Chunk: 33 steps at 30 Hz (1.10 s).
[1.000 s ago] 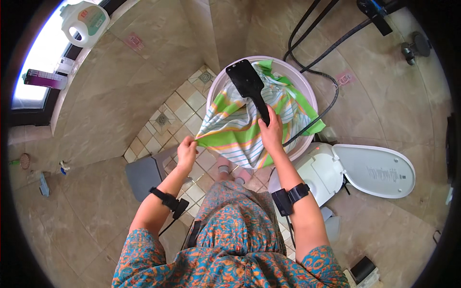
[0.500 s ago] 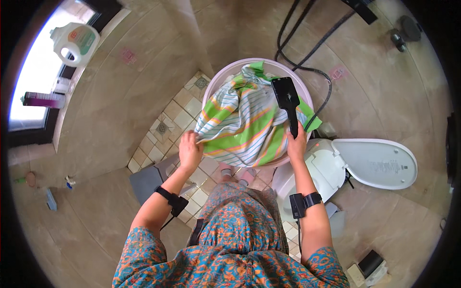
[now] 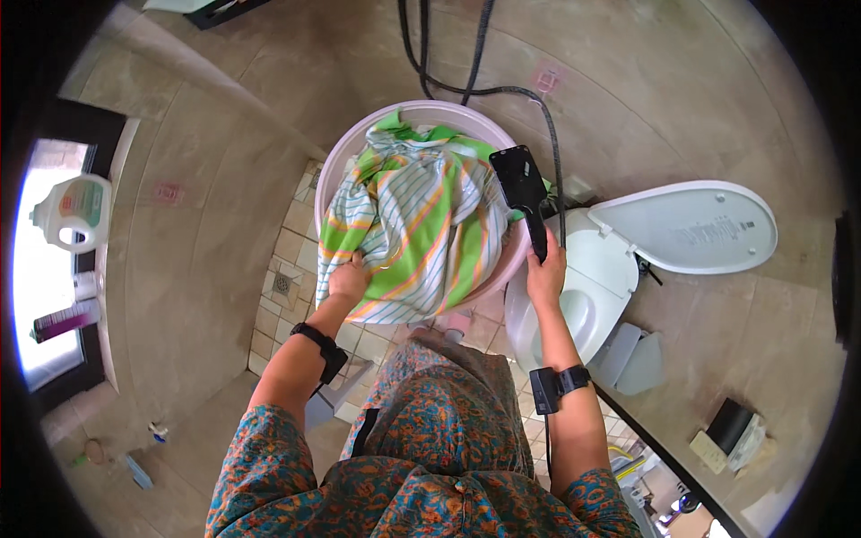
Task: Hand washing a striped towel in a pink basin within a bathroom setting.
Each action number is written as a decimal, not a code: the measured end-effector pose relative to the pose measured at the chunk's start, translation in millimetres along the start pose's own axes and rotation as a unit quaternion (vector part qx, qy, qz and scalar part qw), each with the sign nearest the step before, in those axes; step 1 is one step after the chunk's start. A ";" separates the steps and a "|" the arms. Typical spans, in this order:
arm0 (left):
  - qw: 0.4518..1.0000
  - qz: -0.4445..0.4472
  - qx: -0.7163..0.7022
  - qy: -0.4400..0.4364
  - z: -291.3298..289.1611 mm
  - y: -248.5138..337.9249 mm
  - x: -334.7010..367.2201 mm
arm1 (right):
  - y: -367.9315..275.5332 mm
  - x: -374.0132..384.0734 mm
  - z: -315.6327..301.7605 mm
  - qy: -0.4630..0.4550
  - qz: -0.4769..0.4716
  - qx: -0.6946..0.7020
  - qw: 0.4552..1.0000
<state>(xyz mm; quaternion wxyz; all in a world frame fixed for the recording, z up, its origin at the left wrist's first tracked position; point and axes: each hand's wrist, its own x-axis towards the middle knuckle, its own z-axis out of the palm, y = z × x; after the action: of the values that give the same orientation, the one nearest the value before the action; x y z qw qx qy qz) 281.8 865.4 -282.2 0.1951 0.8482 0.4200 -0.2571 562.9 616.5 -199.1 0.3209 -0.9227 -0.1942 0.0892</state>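
Observation:
A striped cloth (image 3: 417, 215) in green, white and orange lies heaped in a round pale pink tub (image 3: 327, 161), part of it hanging over the near rim. My left hand (image 3: 350, 280) is closed on the cloth at its near left side. In my right hand (image 3: 545, 273) is the handle of a black hand shower (image 3: 518, 179), held at the tub's right rim with its broad flat head pointing away from me. I cannot make out any water coming from it.
A white toilet (image 3: 583, 296) with its lid raised stands right of the tub. Black hoses (image 3: 475, 49) hang on the far wall, one running down near the hand shower. A detergent bottle (image 3: 76, 213) sits on the window ledge at left. A floor drain (image 3: 282, 284) shows in the tiles.
My left hand has gone from the cloth's left edge to a grip farther in, and the cloth has shifted over the near rim. The view has turned; the hand shower stays in my right hand.

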 end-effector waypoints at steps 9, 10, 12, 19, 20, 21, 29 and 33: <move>0.837 0.085 -0.541 -0.009 -82.7 35.1 41.7 | 8.0 0.3 -3.8 -0.004 0.026 0.062 0.998; 0.814 0.094 -0.573 0.006 -109.8 62.6 43.0 | 10.8 1.3 -7.6 0.001 0.025 0.065 0.998; 0.813 0.094 -0.574 0.036 -162.7 95.6 52.8 | 9.9 1.8 -10.8 0.006 0.025 0.064 0.998; 0.658 0.137 -0.737 0.071 -235.5 118.8 129.0 | -8.5 4.0 -9.3 0.022 0.007 0.111 0.994; 0.655 0.135 -0.740 0.067 -234.7 122.1 132.2 | -8.0 3.8 -11.7 0.022 0.008 0.105 0.994; 0.663 0.105 -0.731 0.122 -234.6 123.1 134.6 | -8.2 3.8 -13.5 0.018 0.016 0.109 0.994; 0.905 0.080 -0.343 0.237 -109.6 73.3 75.3 | -7.7 2.8 -1.4 -0.034 -0.006 0.125 0.992; 0.939 -0.017 -0.290 0.184 -30.1 40.6 25.1 | -14.8 0.0 17.5 -0.066 -0.064 0.176 0.980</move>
<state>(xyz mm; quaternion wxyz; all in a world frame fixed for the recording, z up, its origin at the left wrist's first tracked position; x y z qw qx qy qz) 335.9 874.0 -268.7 0.3476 0.7798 0.5195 0.0327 553.4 636.8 -203.4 0.4697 -0.8297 -0.2546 0.1615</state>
